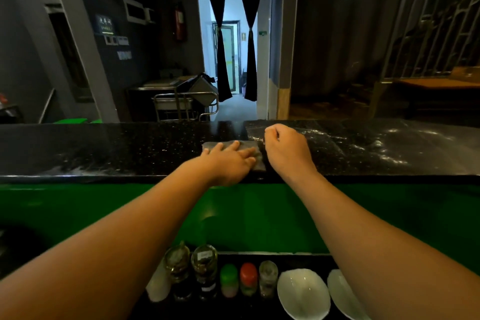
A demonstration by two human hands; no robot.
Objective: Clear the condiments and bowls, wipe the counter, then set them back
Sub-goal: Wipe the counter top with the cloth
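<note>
Open counter on both sides, crowded ledge below

The black counter (104,148) offers free run left and right of the grey cloth (249,147), where the flat left hand (228,163) and the curled right hand (285,150) sit close together at the middle. On the near lower ledge (298,260), jars (179,262), capped bottles (229,279) and two white bowls (302,291) stand in a tight row between the forearms.
</note>
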